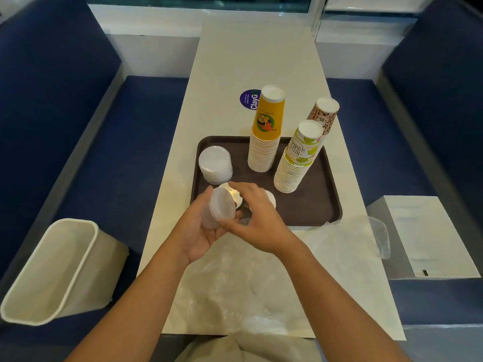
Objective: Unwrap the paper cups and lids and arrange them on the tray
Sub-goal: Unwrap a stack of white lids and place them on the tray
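A dark brown tray lies on the white table. On it stand three upside-down cup stacks: a yellow one, a lime "Hello Summer" one and a brown patterned one behind. A stack of white lids sits at the tray's left. My left hand grips a short stack of translucent lids over the tray's near left corner. My right hand reaches across, fingers spread over those lids and touching them. More lids lie on the tray, partly hidden under my right hand.
Crumpled clear plastic wrap lies on the table's near half. A white bin stands on the blue bench at left. A white box sits on the right bench. A round blue sticker is behind the tray.
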